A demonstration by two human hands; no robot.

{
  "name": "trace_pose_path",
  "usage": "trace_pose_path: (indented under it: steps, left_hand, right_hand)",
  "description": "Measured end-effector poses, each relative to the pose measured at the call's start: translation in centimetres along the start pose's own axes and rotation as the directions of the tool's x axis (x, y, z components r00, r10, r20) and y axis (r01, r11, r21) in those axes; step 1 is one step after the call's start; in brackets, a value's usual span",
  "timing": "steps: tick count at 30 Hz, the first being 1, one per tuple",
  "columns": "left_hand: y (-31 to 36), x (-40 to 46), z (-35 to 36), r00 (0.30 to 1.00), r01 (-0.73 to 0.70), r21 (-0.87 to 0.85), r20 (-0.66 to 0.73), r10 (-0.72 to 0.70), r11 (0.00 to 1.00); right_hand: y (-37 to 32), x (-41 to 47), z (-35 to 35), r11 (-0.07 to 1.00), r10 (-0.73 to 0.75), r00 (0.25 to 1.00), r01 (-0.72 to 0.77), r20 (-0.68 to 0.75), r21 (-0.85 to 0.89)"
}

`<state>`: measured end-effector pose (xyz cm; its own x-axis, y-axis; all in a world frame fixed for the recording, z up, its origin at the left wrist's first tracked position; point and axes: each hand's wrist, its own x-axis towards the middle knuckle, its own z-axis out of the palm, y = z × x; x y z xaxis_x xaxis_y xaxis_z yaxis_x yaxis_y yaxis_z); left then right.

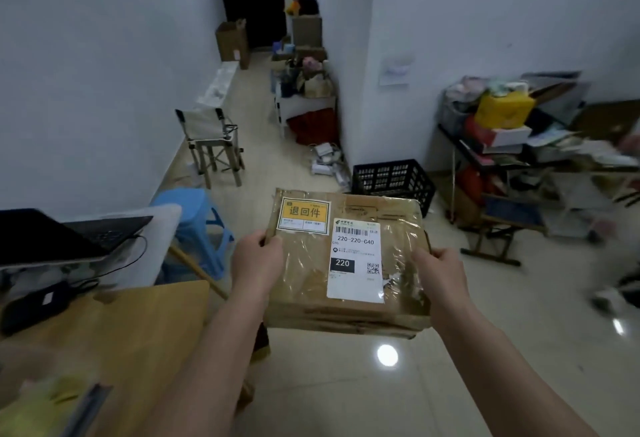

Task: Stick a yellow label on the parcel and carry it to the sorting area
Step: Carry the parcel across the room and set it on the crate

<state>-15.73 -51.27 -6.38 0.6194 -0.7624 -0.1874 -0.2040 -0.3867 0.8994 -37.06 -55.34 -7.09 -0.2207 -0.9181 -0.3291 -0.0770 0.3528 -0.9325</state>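
Note:
A brown cardboard parcel [308, 280] wrapped in clear tape is held level over the tiled floor, in the middle of the view. A yellow label [304, 213] sits stuck on its far left corner. Beside it is a white shipping label [356, 260] with a barcode. My left hand [257, 260] grips the parcel's left edge, thumb on top. Gripping the right edge is my right hand [437, 275].
A wooden table [114, 332] with a laptop [69, 234] is at my left. A blue stool [194, 218] and a folding chair [211, 138] stand beyond it. A black crate [393, 178] sits ahead by the wall corner. Cluttered shelves [526, 159] fill the right.

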Motion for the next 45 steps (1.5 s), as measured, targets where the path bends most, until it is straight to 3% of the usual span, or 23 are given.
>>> trace_pose_path:
  steps: [11,18,25,32,40,45]
  left_hand:
    - [5.1,1.5,15.1,0.990,0.030,-0.017,0.138,-0.028,0.999]
    - [6.2,5.7,20.2,0.986,0.044,-0.031,0.161,-0.038,0.999]
    - [7.5,11.2,23.8,0.956,0.047,0.049,0.287,-0.059,0.998]
    - [9.9,15.7,27.1,0.836,-0.085,0.252,0.545,-0.069,0.964]
    - [12.0,15.7,34.5,0.656,-0.172,0.271,0.749,-0.095,0.947]
    - [12.6,17.4,39.6,0.705,-0.232,0.326,0.705,-0.072,0.917]
  right_hand:
    - [-0.7,9.6,-10.3,0.997,0.049,0.989,-0.041,-0.139,0.064]
    - [-0.1,14.7,-11.1,0.991,0.126,0.976,-0.116,-0.180,0.062]
    - [-0.4,19.8,-10.1,0.990,0.142,0.957,-0.141,-0.252,0.023]
    - [-1.5,24.0,-11.1,0.975,0.189,0.929,-0.216,-0.318,-0.050]
    - [-2.4,27.1,-16.4,0.947,0.211,0.843,-0.302,-0.495,-0.111]
    - [-2.9,31.0,-18.6,0.951,0.187,0.825,-0.289,-0.533,-0.113]
